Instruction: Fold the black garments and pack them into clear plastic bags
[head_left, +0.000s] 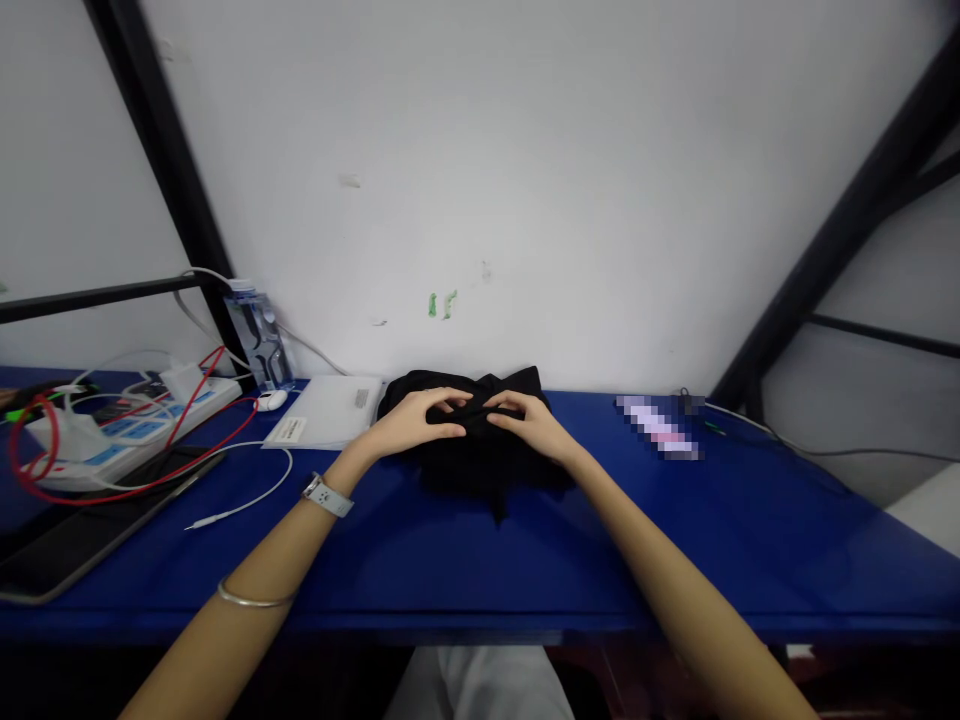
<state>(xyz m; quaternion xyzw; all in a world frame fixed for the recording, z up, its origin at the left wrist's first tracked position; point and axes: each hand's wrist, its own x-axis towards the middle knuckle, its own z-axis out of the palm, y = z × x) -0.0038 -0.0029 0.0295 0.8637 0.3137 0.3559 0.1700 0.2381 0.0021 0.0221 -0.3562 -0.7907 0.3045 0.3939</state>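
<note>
A crumpled black cloth (480,455) lies on the blue table (525,560) near the white wall. My left hand (416,420) rests on the cloth's left side, fingers curled and pinching the fabric. My right hand (529,418) sits on its right side, fingers also closed on the fabric. The fingertips of both hands nearly meet over the middle of the cloth. A watch and a thin bangle are on my left arm.
A white flat box (326,412) lies left of the cloth, beside a water bottle (259,345). A power strip (124,435) with red and white cables and a dark tablet (82,535) fill the far left. A blurred object (660,425) sits to the right. Black frame bars rise on both sides.
</note>
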